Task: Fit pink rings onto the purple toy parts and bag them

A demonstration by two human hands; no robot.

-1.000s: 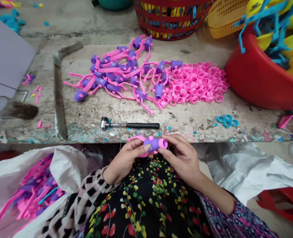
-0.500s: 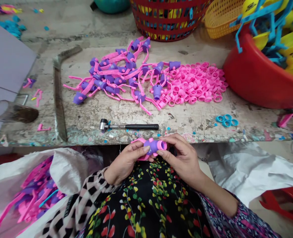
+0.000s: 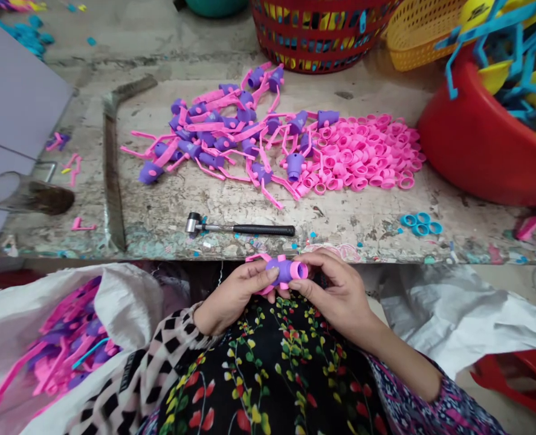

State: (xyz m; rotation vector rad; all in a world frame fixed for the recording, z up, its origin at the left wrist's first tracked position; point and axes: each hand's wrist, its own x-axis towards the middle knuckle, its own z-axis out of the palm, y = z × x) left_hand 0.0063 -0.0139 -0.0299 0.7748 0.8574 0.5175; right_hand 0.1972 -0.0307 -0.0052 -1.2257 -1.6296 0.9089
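Observation:
My left hand [image 3: 234, 295] and my right hand [image 3: 338, 289] together hold one purple toy part [image 3: 287, 270] with a pink ring on its end, just below the table's front edge and above my lap. On the worn table [image 3: 340, 223] lies a heap of purple-and-pink parts [image 3: 222, 136], and to its right a pile of loose pink rings [image 3: 362, 151]. A small hammer [image 3: 238, 228] with a black handle lies near the front edge, just beyond my hands.
A white sack [image 3: 63, 338] with pink and purple parts sits at my left. A red tub [image 3: 480, 145] of yellow and blue pieces stands at the right, a red basket [image 3: 317, 36] and yellow basket [image 3: 413, 30] behind. Three blue rings [image 3: 422, 223] lie front right. A metal strip [image 3: 111, 163] lies left.
Both hands stay on the purple part, turning it slightly so its pink ring end faces more toward me. The view shifted a little.

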